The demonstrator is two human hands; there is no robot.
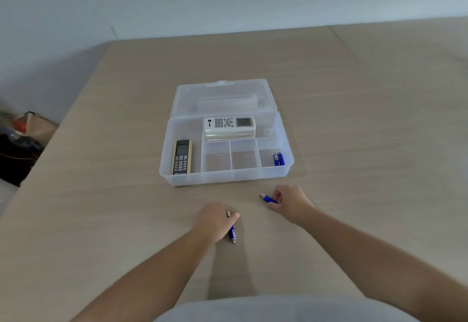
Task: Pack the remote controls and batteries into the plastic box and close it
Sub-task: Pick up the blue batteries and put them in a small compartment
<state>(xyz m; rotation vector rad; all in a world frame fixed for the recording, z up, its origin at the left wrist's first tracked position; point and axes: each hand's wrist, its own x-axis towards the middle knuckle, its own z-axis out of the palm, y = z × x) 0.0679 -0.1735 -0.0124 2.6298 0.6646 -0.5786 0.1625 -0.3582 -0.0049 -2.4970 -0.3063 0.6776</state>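
Note:
A clear plastic box (172, 178) sits open mid-table, its lid (222, 93) laid back. Inside, white remotes (229, 126) are stacked at the back and a dark remote with a gold rim (182, 157) lies in the left compartment. Two blue batteries (278, 159) rest in the front right compartment. In front of the box, my left hand (212, 220) is closed on blue batteries (232, 231) that touch the table. My right hand (291, 201) pinches another blue battery (268, 198) at the table surface.
The wooden table (367, 131) runs to a grey wall at the back. Its left edge drops off to the floor, where dark bags (17, 144) lie. Two small front compartments of the box hold nothing.

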